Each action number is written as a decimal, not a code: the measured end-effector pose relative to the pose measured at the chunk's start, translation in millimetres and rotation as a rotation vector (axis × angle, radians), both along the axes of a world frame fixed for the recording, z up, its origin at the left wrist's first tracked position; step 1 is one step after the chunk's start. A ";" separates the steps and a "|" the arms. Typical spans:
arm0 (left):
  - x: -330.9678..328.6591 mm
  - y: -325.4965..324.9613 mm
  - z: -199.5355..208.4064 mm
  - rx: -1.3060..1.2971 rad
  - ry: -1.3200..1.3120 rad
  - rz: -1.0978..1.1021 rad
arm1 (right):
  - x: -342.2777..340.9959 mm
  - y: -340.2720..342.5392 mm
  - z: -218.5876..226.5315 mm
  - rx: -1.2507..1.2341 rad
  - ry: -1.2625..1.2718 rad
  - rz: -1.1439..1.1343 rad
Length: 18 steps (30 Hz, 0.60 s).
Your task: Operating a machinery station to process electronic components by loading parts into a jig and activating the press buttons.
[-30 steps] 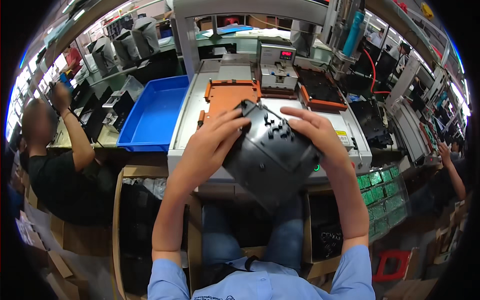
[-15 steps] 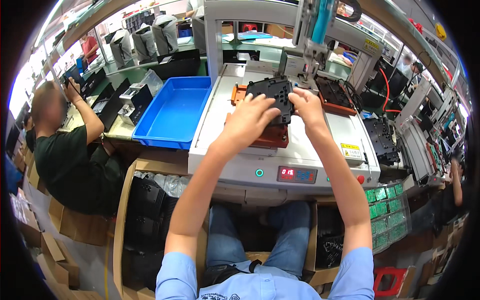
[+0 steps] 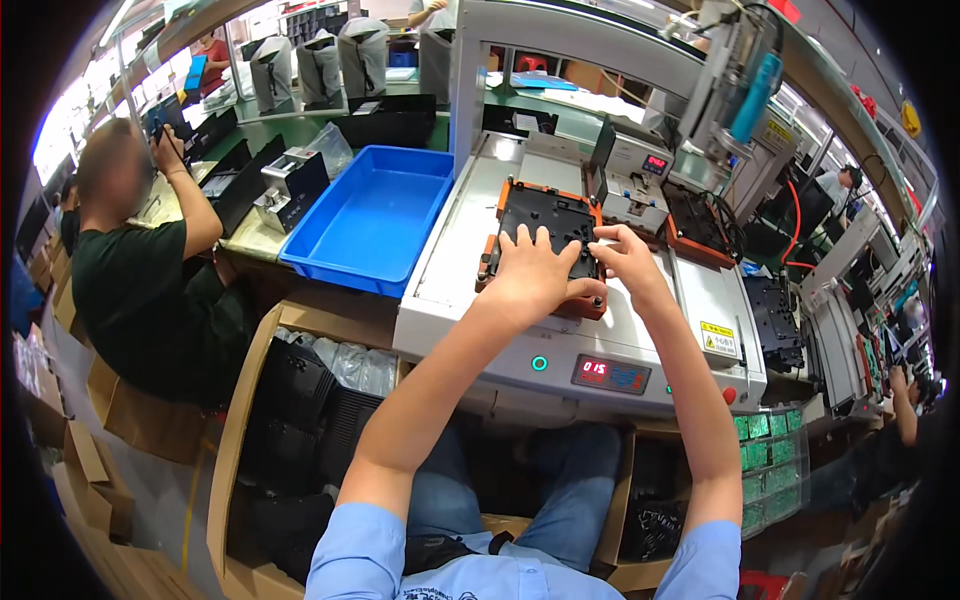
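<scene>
Black panel (image 3: pixel 545 210) lies under the splayed left grip (image 3: pixel 532 278), right grip (image 3: pixel 634 264) at its edge, hold unclear.

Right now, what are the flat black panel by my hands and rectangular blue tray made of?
The black panel looks like satin plastic, given its moulded-looking raised details, or perhaps coated metal. The blue tray is likely smooth plastic, given its even colour and sheen.

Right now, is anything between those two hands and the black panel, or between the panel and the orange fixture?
Nothing visible. The left hand lies spread on the black panel, and the right hand is at its right edge. The panel lies on the orange fixture; its underside is hidden.
</scene>
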State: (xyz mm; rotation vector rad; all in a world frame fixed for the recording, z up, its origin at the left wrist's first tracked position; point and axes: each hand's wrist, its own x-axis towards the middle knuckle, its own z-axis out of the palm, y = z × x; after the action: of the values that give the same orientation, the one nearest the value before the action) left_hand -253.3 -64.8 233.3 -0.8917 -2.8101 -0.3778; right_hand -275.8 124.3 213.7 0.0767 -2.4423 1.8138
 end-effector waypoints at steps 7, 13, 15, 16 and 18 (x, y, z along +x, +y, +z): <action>-2.0 2.8 0.9 -0.052 0.021 0.045 | -38.7 16.6 8.3 0.478 0.332 -0.323; -0.1 4.7 -7.4 -0.037 0.110 0.024 | -93.4 11.9 8.1 0.759 0.159 -0.317; 3.4 6.1 -5.2 -0.054 0.098 0.021 | -96.4 4.2 6.6 0.723 0.136 -0.364; 2.7 7.0 -6.6 -0.057 0.098 0.010 | -100.3 4.1 2.7 0.769 0.210 -0.396; 2.6 1.3 -12.6 -0.036 0.166 0.025 | -102.7 -11.9 5.6 0.717 0.084 -0.402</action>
State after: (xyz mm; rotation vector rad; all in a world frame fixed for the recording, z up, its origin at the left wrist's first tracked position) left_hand -250.8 -63.5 220.7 -0.8519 -2.6816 -0.2381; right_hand -378.5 112.5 219.3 -0.2587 -2.6609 0.7200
